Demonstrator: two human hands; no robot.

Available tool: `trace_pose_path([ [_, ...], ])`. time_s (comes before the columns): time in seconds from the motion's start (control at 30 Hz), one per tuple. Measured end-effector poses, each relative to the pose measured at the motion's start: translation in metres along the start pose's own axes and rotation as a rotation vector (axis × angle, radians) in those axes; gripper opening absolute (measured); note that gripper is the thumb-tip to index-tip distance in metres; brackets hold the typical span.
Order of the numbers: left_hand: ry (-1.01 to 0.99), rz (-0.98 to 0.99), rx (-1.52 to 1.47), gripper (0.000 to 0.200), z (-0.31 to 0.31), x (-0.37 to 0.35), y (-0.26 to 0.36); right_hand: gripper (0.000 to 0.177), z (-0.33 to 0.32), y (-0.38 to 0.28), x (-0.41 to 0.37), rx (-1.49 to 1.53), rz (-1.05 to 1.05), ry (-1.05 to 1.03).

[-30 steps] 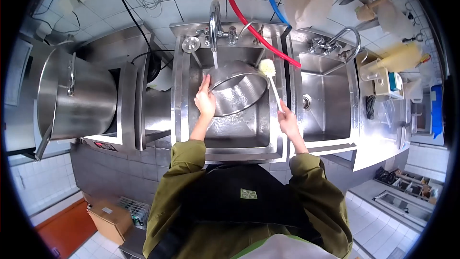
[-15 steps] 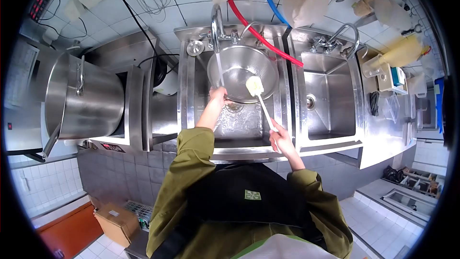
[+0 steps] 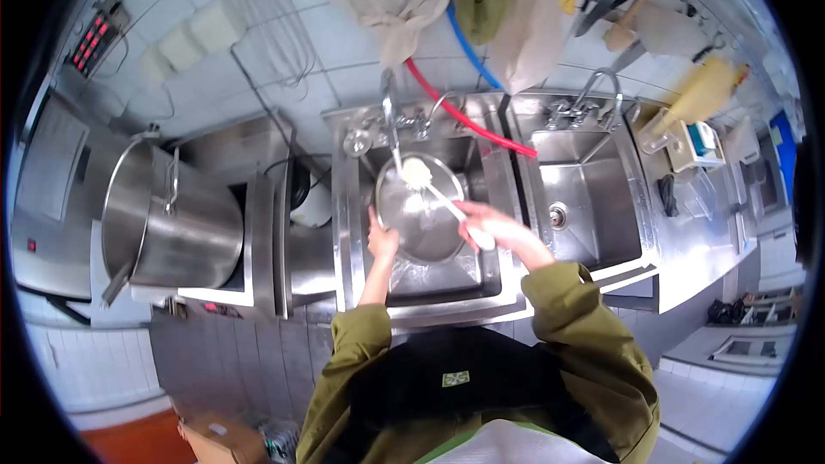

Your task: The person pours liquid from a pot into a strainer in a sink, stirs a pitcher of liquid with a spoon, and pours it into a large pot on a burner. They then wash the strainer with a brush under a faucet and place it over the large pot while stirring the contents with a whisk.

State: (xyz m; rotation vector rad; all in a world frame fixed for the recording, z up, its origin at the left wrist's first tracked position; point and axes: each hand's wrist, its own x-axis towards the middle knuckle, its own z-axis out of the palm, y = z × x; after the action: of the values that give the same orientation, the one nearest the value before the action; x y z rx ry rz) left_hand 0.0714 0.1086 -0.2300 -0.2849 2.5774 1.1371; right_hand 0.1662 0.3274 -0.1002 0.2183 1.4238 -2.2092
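The left hand [image 3: 381, 241] has its grip closed on the near rim of a steel bowl [image 3: 412, 225], which is tilted in the left sink basin [image 3: 425, 279]. The right hand [image 3: 497, 228] wraps its grip round the handle of a white brush [image 3: 416, 174], whose head lies inside the bowl at its far side. Just behind, the tap [image 3: 388, 112] runs water onto the brush head. A large stockpot [image 3: 172, 223] stands well off left, and a red hose [image 3: 468, 120] runs behind the sink
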Motion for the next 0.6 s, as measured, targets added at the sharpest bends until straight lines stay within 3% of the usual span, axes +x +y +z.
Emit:
trace_pose_path([
  [0.07, -0.017, 0.004, 0.039, 0.079, -0.006, 0.001, -0.001, 0.039, 0.004, 0.014, -0.035, -0.298, -0.044, 0.126],
  [0.13, -0.023, 0.054, 0.028, 0.079, -0.003, 0.008, -0.008, 0.044, -0.009, 0.017, -0.053, -0.630, -0.244, -0.042],
  [0.17, -0.025, 0.063, 0.072, 0.080, -0.006, 0.005, -0.001, 0.045, 0.006, -0.007, -0.068, -0.533, -0.122, -0.019],
  [0.27, -0.106, 0.024, 0.108, 0.079, -0.001, 0.016, 0.002, 0.032, 0.010, -0.039, -0.076, -0.707, -0.209, 0.321],
  [0.3, -0.093, 0.049, 0.148, 0.078, 0.004, 0.017, 0.002, 0.028, 0.010, -0.054, -0.083, -0.775, -0.318, 0.461],
  [0.33, -0.077, 0.073, 0.188, 0.078, 0.001, 0.010, 0.011, 0.027, 0.001, -0.061, -0.083, -0.632, -0.478, 0.522],
  [0.37, -0.060, 0.093, 0.230, 0.077, 0.000, 0.006, 0.016, 0.025, -0.007, -0.081, -0.087, -0.739, -0.606, 0.590],
  [0.4, -0.067, 0.120, 0.252, 0.077, 0.003, 0.007, 0.013, 0.022, -0.037, -0.095, -0.086, -1.307, -0.864, 0.743],
  [0.47, -0.072, 0.165, 0.290, 0.076, 0.011, 0.011, 0.007, 0.017, -0.057, -0.157, -0.088, -0.480, -0.756, 0.686],
  [0.5, -0.088, 0.167, 0.315, 0.073, 0.011, 0.008, 0.011, 0.016, -0.060, -0.197, -0.092, -0.421, -0.771, 0.787],
  [0.6, -0.054, 0.204, 0.291, 0.066, 0.006, -0.005, 0.021, 0.021, -0.131, -0.290, -0.077, -0.722, -0.946, 1.140],
])
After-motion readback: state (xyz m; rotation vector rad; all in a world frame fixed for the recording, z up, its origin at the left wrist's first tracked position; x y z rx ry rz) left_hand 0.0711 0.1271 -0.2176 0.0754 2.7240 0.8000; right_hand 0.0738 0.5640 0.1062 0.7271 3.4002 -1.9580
